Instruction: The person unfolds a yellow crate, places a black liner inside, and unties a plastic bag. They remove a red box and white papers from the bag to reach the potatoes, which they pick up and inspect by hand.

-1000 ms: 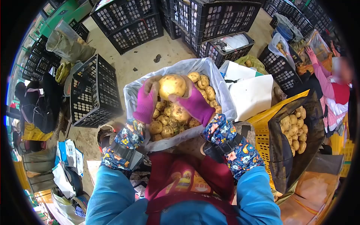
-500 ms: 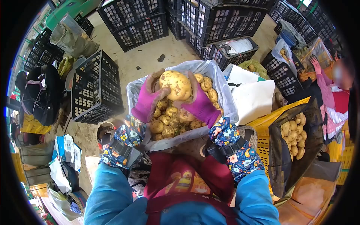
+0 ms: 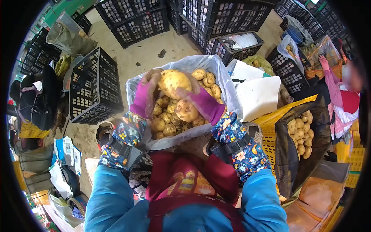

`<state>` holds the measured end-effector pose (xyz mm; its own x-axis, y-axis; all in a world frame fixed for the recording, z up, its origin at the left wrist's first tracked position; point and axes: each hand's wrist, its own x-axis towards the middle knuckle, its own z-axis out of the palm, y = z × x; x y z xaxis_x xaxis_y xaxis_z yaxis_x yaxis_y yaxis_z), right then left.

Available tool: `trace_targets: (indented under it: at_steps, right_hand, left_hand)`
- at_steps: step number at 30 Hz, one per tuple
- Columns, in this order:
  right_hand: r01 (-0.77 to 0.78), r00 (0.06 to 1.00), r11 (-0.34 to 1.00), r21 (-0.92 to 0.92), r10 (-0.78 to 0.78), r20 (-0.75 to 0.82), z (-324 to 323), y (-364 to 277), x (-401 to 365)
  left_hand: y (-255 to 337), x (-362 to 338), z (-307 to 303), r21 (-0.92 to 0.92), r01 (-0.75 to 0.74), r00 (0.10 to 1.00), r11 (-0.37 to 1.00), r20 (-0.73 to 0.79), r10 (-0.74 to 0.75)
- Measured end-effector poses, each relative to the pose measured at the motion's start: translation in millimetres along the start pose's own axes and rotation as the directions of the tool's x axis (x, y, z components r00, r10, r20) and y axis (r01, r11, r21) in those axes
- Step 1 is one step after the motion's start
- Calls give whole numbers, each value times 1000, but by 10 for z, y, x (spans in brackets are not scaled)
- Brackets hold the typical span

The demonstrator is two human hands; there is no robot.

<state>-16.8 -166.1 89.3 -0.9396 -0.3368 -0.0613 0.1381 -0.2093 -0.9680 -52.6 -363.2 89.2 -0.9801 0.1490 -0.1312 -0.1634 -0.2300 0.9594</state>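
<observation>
A large, dirt-flecked potato [image 3: 174, 83] is held up between both my gloved hands, over the bin. My left hand [image 3: 145, 94], in a purple glove with soiled fingers, wraps its left side. From the right, my right hand [image 3: 205, 101], gloved alike, closes with fingertips on the potato's lower right. Just below the right fingers sits another round potato [image 3: 186, 111]. Beneath both hands stands a bin lined with a clear plastic bag [image 3: 228, 77], filled with several more potatoes [image 3: 170, 123].
To my right is a yellow crate [image 3: 270, 131] with a dark liner and potatoes [image 3: 301, 133] inside. A black crate [image 3: 94, 89] stands at left. Stacked black crates [image 3: 228, 19] line the back. White sheets [image 3: 257, 96] lie beside the bin. A person [image 3: 342, 89] works at far right.
The large potato has turned and moved slightly left in my hands. My right fingers have slid lower on it, and the round potato beneath shows more fully. The view has shifted a little.
</observation>
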Motion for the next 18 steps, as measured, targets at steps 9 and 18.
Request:
trace_targets:
  at_steps: [9,18]
  right_hand:
    - [-410,908,774,483,295,299,-180,-99,-32]
    - [300,919,919,255,-207,-336,106,63,262]
  left_hand:
    - [124,-98,140,-110,-85,984,990,150,101]
    - [155,-180,276,198,-195,974,961,156,166]
